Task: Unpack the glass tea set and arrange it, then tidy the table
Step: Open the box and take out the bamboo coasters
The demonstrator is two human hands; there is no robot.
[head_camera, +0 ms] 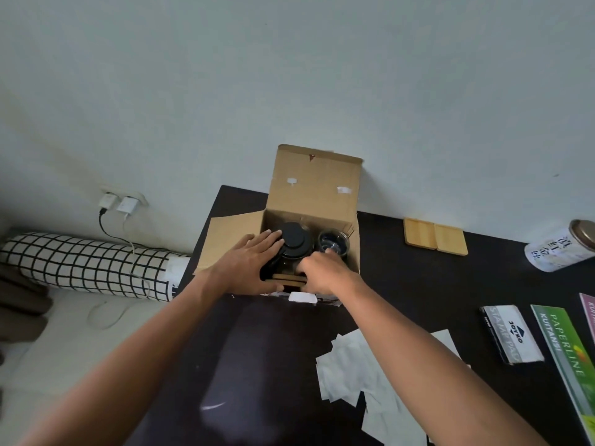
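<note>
A dark worktop (418, 284) stands against a pale wall, with an open box (317, 188) at its far edge. Both hands are in the box. The left hand (248, 265) lies flat, fingers spread, its fingertips touching the black lid (294, 239) of the teapot (286, 252); its grip closes on nothing. The right hand (322, 272) is curled just beside the teapot, near a glass cup (333, 243); whether its grip has hold of anything cannot be told. The teapot stands upright in the box's left half, its long axis vertical and lid up; its spout is hidden. The cup stands upright to its right, mouth up. Thin wooden pieces (288, 280) lie at the box's near wall under the hands. The back flap stands upright against the wall, and the left flap lies out flat. Two wooden coasters (434, 241) lie side by side, touching, right of the box. A tin (560, 247) lies tilted at the far right. White paper scraps (354, 368) are scattered on the near side of the worktop.
</note>
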